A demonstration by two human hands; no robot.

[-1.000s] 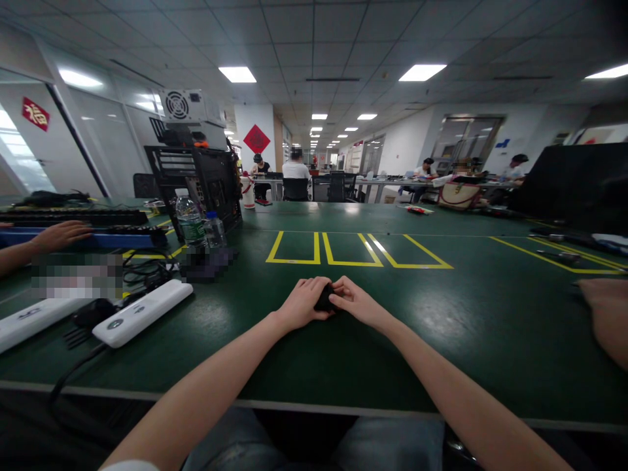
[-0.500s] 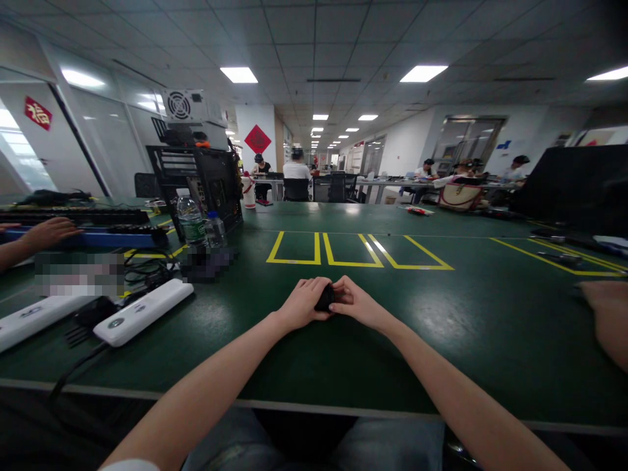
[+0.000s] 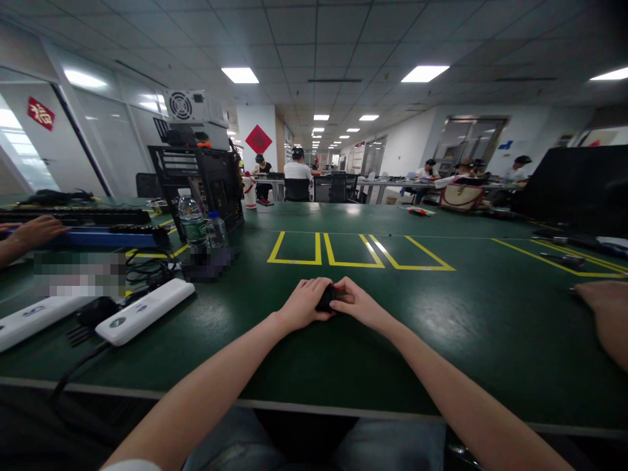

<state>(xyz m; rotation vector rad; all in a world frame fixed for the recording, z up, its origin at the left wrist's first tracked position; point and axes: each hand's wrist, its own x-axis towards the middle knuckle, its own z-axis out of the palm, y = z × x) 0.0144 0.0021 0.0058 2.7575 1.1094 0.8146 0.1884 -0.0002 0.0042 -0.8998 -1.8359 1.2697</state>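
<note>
Between my two hands is a small black rounded object (image 3: 326,299), whose kind I cannot make out. My left hand (image 3: 307,302) wraps round it from the left, thumb at the near side. From the right, the thumb and fingers of my right hand (image 3: 353,299) pinch its side. Both hands are close to the surface of the green table (image 3: 304,373), a short way in front of the yellow tape outlines (image 3: 356,265). The fingers cover much of the object.
White power strips (image 3: 147,311) with black cables lie at left. Behind them stand a water bottle (image 3: 191,219) and an open computer case (image 3: 206,180). Other people's hands show at the left (image 3: 39,230) and right (image 3: 606,314) edges. A black screen-like panel (image 3: 574,183) stands far right.
My hands keep almost the same grip on the black object. The other person's hand at the left edge has shifted slightly left.
</note>
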